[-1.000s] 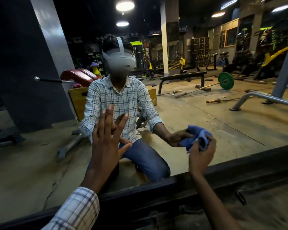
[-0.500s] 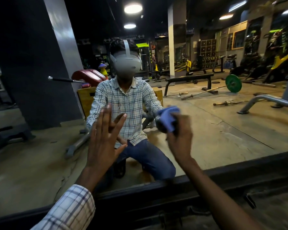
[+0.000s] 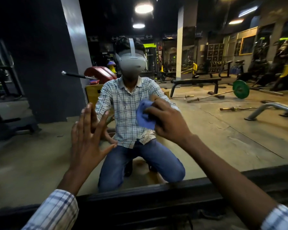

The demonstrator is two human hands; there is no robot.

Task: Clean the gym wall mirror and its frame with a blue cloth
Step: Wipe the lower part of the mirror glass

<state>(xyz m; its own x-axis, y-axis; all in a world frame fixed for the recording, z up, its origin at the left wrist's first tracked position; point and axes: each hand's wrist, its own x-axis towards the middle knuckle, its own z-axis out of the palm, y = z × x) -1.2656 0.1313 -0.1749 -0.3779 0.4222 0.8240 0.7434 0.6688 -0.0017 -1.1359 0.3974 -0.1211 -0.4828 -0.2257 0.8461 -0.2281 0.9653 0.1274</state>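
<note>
the person kneels in front of the wall mirror (image 3: 206,140), and the glass gives back their checked shirt, blue jeans and a grey headset. the left hand (image 3: 88,138) is wide open, fingers straight and spread, palm laid flat on the glass left of the reflected body, its fingertips meeting their own reflection. the right hand (image 3: 170,124) is curled around the blue cloth (image 3: 144,114), which is bunched into a wad and pressed against the mirror over the reflected shirt, to the right of the left hand and a little higher. the cloth shows at the left side of the knuckles; the rest is hidden under the hand. the two hands are near each other but apart. a checked sleeve (image 3: 56,211) covers the left forearm. below the hands the dark frame (image 3: 156,195) runs along the bottom edge of the glass, slanting upward to the right. in the reflection a gym floor shows with a black bench (image 3: 196,80), a green weight plate (image 3: 240,89) on a bar, and round ceiling lights (image 3: 143,8)
</note>
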